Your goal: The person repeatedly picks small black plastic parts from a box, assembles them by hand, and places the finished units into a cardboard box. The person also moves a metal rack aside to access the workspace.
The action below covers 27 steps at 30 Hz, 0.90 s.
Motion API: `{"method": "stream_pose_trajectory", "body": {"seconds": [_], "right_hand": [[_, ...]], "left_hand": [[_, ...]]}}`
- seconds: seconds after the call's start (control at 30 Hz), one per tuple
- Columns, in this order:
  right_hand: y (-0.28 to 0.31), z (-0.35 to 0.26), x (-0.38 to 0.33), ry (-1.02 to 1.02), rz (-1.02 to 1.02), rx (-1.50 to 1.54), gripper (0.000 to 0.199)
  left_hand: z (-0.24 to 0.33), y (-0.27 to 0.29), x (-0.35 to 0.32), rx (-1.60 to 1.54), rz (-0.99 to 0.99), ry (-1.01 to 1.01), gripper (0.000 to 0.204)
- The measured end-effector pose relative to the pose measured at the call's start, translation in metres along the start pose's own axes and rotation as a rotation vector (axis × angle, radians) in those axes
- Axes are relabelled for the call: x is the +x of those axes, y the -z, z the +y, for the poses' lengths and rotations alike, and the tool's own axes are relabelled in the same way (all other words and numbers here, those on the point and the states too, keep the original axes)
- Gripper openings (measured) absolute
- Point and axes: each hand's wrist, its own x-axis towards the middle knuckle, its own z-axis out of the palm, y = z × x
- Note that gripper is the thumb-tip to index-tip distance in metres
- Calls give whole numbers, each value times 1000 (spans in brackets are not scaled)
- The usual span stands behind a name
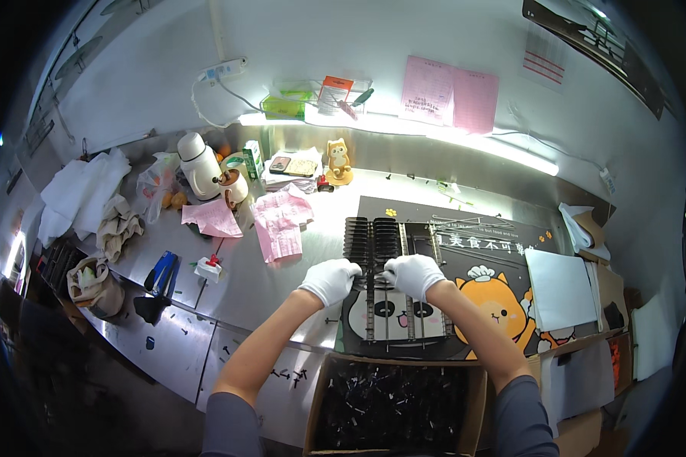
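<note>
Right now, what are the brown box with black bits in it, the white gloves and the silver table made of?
Brown box: probably cardboard; its walls are thin, matte and tan.
White gloves: likely soft cloth, matte and wrinkled; the weave is too small to see.
Silver table: looks like smooth metal, since it reflects bright light.
Black bits: shiny, maybe plastic; I can't be sure.
</note>
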Motion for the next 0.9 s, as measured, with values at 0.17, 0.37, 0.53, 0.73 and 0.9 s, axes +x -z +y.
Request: {"method": "stream_pose_trajectory", "body": {"seconds": [0.17, 0.37, 0.53, 0.73, 0.9], "right_hand": [[16, 0, 2, 23, -352, 204, 50], [-20, 1, 11, 43, -155, 98, 36], [-92, -29, -3, -195, 316, 59, 28], [-37, -16, 9, -501, -182, 953, 29], [-40, 17, -20, -343, -258, 1601, 26]], "left_hand": [[-4, 7, 18, -194, -409, -37, 45], [-6, -27, 34, -94, -406, 87, 38], [3, -90, 10, -483, -27, 482, 33], [5, -92, 2, -314, 199, 282, 35], [-5, -55, 13, -89, -69, 141, 30]]}}
